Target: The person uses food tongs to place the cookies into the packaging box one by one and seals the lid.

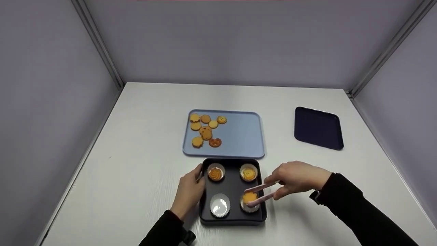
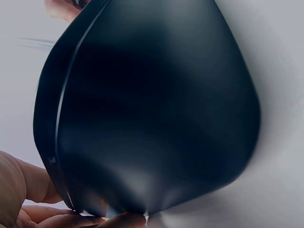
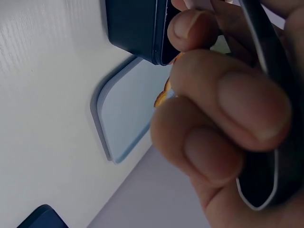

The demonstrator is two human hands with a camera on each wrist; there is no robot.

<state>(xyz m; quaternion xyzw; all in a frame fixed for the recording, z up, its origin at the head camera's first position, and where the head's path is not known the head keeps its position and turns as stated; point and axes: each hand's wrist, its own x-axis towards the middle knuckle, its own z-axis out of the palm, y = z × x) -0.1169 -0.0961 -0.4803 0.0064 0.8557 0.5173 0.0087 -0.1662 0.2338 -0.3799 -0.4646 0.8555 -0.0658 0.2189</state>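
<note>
A black baking pan (image 1: 233, 186) has four-sided walls and holds paper cups in two rows. My left hand (image 1: 189, 190) grips its left side; thumb and fingers meet the rim in the left wrist view. My right hand (image 1: 296, 178) holds pink tongs (image 1: 262, 198) from the right. Their tips are on either side of a yellow flower-shaped cookie (image 1: 250, 197) in the near right cup (image 1: 249, 209). A swirled cookie (image 1: 215, 174) lies in the far left cup, a round yellow one (image 1: 249, 174) in the far right cup. The near left cup (image 1: 220, 205) shows only its shiny inside.
Right behind the pan lies a light blue tray (image 1: 240, 133) with several cookies on its left half, among them a pretzel-shaped one (image 1: 215, 142). A dark navy tray (image 1: 318, 128) lies farther right. Grey panels (image 1: 218, 44) enclose the white table (image 1: 143, 136).
</note>
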